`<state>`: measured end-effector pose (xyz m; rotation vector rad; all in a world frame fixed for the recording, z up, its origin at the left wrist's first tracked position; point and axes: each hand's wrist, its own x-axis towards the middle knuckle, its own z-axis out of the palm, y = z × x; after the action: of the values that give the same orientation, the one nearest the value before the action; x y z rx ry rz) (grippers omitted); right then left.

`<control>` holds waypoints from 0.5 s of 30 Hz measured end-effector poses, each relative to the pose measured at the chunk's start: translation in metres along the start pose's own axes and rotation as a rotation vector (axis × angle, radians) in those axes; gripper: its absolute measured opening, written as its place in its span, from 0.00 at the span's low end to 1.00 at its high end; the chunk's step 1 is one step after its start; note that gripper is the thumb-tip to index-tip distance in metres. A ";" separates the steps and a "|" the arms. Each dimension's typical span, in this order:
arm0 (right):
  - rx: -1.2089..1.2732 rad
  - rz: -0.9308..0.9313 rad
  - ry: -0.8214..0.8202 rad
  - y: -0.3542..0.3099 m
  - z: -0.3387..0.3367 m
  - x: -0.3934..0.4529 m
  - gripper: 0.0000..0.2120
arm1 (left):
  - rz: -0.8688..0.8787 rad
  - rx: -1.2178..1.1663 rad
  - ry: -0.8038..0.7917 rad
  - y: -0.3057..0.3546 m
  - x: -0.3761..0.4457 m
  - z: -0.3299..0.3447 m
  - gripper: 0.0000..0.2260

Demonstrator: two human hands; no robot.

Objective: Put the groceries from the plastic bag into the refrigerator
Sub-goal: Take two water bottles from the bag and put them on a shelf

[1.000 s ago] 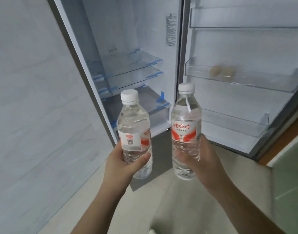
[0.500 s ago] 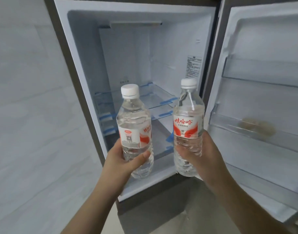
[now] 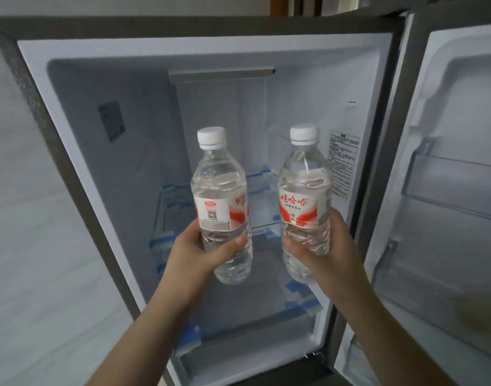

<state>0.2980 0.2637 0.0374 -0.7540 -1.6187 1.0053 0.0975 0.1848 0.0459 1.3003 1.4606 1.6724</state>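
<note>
Head view: I am looking straight into the open fridge (image 3: 80, 112), its door (image 3: 461, 190) swung out to the right.
Left hand (image 3: 194, 254): I am seeing it clamped round the lower body of the left bottle (image 3: 220, 196), thumb lying across the front below the label.
Right hand (image 3: 330, 252): it is gripping the lower half of the right bottle (image 3: 304, 190), fingers wrapping round from the right.
Bottles: both are standing upright with white caps on, side by side and apart, held in front of the fridge opening; I cannot tell whether they are past its front edge.
Shelves (image 3: 262, 188): glass ones with blue tape at the edges are showing behind and below the bottles.
Door bin (image 3: 447, 188): clear, sitting on the door to the right.
</note>
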 end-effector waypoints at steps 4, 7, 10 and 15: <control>0.007 -0.045 0.028 0.025 0.004 0.036 0.32 | -0.011 0.037 0.085 -0.005 0.026 0.014 0.27; -0.017 -0.068 0.085 0.044 0.016 0.058 0.32 | -0.031 0.084 0.165 -0.011 0.045 0.015 0.28; 0.010 -0.044 0.115 0.060 0.035 0.074 0.33 | -0.056 0.145 0.254 -0.020 0.064 0.006 0.28; -0.010 -0.011 0.083 0.084 0.061 0.110 0.36 | -0.073 0.221 0.348 -0.038 0.094 -0.020 0.15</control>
<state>0.2091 0.3809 0.0041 -0.7831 -1.5557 0.9465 0.0379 0.2690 0.0390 1.0855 1.9179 1.7928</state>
